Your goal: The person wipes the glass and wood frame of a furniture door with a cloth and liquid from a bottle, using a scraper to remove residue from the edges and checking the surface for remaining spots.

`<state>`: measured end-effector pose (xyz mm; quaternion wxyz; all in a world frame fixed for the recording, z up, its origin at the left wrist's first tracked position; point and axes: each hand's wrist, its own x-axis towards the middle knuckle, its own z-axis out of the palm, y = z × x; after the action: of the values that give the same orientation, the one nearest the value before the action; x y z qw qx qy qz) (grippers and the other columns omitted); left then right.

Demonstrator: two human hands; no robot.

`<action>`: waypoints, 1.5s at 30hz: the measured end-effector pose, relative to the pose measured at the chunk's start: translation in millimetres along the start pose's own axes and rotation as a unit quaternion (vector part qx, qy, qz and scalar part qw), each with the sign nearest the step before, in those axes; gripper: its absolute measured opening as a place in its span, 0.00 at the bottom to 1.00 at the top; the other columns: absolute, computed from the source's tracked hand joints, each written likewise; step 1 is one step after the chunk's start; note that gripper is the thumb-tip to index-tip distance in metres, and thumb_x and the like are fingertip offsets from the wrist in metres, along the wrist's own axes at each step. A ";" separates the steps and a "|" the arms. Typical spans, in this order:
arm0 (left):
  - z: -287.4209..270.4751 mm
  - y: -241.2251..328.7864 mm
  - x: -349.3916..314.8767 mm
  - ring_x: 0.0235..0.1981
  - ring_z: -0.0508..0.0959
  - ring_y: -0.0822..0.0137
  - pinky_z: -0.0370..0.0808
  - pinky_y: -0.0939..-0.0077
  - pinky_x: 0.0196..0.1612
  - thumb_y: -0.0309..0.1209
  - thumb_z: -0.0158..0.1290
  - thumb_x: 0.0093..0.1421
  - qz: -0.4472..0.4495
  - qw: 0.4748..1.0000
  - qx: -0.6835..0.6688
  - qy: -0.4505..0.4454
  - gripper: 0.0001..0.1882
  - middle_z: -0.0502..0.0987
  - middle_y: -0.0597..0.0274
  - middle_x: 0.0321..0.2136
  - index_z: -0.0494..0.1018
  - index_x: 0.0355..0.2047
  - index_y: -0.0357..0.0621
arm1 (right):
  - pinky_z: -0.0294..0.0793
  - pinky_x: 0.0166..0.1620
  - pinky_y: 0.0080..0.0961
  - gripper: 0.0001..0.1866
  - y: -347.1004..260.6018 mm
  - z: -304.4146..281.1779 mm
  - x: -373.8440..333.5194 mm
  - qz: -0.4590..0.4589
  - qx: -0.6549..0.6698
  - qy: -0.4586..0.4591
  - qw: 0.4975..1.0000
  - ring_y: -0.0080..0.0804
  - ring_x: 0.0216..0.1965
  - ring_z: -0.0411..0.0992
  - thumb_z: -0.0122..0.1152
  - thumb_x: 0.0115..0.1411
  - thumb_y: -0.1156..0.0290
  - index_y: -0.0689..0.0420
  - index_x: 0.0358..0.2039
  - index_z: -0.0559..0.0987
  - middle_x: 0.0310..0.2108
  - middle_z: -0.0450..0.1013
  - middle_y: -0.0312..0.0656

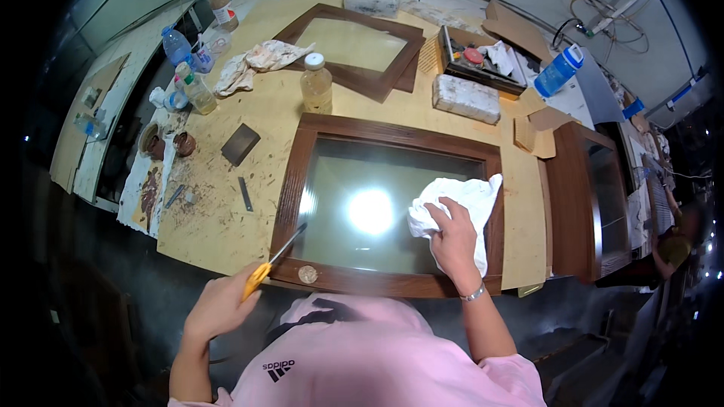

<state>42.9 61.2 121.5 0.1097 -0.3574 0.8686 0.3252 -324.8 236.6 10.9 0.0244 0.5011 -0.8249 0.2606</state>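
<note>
While clutching white cloth (483,197) with right hand (455,243) and gripping yellow-handled tool (259,276) in left hand (219,305), treat the framed glass panel (339,173), flat on the table (204,215), as probably heavy and fragile, best held by wooden rails (400,136).

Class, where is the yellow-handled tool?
In the head view, the left hand holds the tool, its tip at the left side of the framed panel.
</note>
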 end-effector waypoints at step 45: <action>-48.2 -0.2 164.8 0.48 0.76 0.64 0.73 0.71 0.52 0.17 0.51 0.53 0.128 0.916 -0.265 0.273 0.15 0.76 0.57 0.45 0.77 0.42 0.37 | 0.64 0.64 0.40 0.30 21.2 -46.7 16.3 0.150 0.116 0.123 0.974 0.52 0.59 0.68 0.61 0.59 0.69 0.67 0.61 0.69 0.59 0.69 0.58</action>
<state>-73.7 -60.5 88.6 -0.2731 -0.3343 0.7850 0.4443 -361.0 252.2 47.6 0.0281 0.3353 -0.8455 0.4146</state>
